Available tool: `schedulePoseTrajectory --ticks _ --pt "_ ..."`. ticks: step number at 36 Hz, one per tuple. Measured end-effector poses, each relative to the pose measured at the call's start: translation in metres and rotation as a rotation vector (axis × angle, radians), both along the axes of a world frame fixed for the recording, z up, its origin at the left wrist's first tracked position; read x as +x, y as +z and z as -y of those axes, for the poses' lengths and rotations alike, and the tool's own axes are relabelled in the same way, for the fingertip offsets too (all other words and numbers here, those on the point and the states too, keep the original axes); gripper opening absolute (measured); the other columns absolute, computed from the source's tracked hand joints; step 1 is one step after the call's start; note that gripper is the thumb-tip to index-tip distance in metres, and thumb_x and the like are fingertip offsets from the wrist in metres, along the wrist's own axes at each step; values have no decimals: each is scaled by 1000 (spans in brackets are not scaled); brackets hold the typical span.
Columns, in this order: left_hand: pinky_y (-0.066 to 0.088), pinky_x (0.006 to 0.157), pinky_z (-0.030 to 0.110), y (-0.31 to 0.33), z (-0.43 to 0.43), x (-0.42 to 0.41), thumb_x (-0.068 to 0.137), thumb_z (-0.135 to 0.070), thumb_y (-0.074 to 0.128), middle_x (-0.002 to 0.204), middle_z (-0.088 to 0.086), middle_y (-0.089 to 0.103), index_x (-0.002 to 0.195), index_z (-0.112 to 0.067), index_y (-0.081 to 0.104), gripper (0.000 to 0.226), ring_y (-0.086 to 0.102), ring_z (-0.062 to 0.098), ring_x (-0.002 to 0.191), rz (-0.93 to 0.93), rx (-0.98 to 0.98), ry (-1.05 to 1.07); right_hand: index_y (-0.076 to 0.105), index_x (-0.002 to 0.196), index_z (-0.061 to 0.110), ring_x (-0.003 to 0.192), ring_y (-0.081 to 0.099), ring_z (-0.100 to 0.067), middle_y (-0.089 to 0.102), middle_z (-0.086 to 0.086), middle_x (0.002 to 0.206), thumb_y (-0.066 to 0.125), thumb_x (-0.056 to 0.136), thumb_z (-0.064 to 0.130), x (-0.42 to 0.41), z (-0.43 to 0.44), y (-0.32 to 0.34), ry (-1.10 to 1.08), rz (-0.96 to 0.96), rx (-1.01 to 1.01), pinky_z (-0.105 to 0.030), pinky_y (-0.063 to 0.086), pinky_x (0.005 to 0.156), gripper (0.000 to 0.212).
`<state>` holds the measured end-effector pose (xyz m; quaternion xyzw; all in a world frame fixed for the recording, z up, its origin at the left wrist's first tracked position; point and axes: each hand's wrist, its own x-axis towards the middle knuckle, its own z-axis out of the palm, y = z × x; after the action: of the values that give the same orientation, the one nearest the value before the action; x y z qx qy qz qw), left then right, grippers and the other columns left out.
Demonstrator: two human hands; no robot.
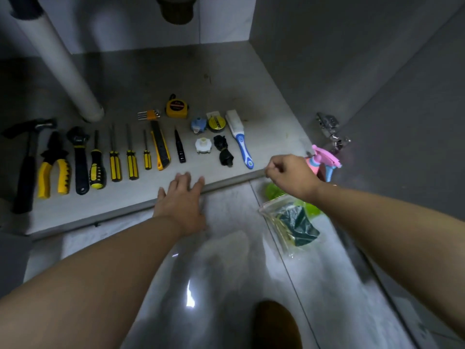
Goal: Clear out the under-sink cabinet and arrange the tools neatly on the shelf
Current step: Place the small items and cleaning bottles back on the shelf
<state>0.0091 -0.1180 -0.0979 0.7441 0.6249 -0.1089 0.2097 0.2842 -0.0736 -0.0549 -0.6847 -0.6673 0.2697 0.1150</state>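
Note:
Tools lie in a neat row on the grey cabinet shelf [226,91]: a hammer [27,162], yellow pliers [54,167], a wrench [80,159], several yellow-and-black screwdrivers [114,159], a utility knife [159,147], hex keys [149,114], a tape measure [176,107] and a blue-handled brush [240,139]. My left hand [182,200] rests flat with straight fingers on the shelf's front edge. My right hand [289,175] hovers at the shelf's right front corner with its fingers curled; nothing shows in it.
A white drain pipe [68,71] slants down onto the shelf at left. A pink-and-blue spray bottle [324,162] and a clear bag [289,222] with dark and green contents lie on the tiled floor at right. A metal hinge [329,127] sits on the right wall.

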Motion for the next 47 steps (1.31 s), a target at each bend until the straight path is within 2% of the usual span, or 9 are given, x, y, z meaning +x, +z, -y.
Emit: schedulePoseTrajectory --ticks 4,8,11,15,21,27,36,40,47 --pt "18 123 58 9 -4 4 81 -49 73 168 3 -11 161 -31 -6 114 -3 31 156 -34 -89 6 57 74 16 68 59 -25 61 1 65 57 90 24 32 23 5 -41 133 107 -32 45 62 18" --pt "20 123 57 13 -8 8 77 -57 78 167 4 -19 161 -31 -11 125 -8 31 156 -65 -160 9 57 94 22 85 63 -38 62 -9 110 54 92 30 54 33 14 -147 341 216 -39 49 69 9" --pt "20 123 56 13 -10 9 78 -53 78 167 4 -22 161 -30 -12 125 -13 31 156 -71 -185 11 54 127 21 90 64 -44 50 -14 126 56 90 29 70 40 16 -170 535 113 -41 45 69 38" --pt "23 122 56 15 -13 10 76 -59 79 166 7 -23 161 -28 -14 129 -12 34 155 -94 -215 -18 55 131 21 108 64 -38 61 -14 125 53 94 27 82 49 15 -106 662 -155 -41 53 86 37" --pt "27 121 56 17 -16 12 77 -57 79 164 10 -16 161 -22 -12 129 -12 34 155 -98 -242 -43 61 119 20 107 64 -39 64 -18 119 55 89 11 87 55 18 -160 607 -194 -38 52 85 32" --pt "29 120 54 22 -15 14 81 -46 79 164 12 -7 162 -19 -10 123 -2 36 154 -95 -247 -41 61 121 24 110 64 -35 65 -14 121 61 84 18 83 52 36 -134 588 -203 -37 52 87 38" --pt "27 119 59 36 -15 17 90 -49 65 167 13 -8 162 -22 -6 105 2 42 154 -139 -306 -53 72 94 12 95 66 -35 70 -17 99 66 88 25 73 32 96 -133 400 -71 -32 52 78 15" --pt "28 119 59 39 -14 19 92 -45 61 167 14 -6 162 -21 -6 100 3 44 153 -151 -316 -56 66 81 16 88 66 -34 69 -16 88 63 85 26 67 11 129 -186 327 72 -29 47 71 11" --pt "27 120 56 44 -25 25 95 -42 56 166 18 1 163 -17 4 89 10 47 151 -113 -357 -3 66 82 16 96 67 -34 72 -16 92 60 83 30 50 -50 161 -251 230 369 -30 50 83 16"
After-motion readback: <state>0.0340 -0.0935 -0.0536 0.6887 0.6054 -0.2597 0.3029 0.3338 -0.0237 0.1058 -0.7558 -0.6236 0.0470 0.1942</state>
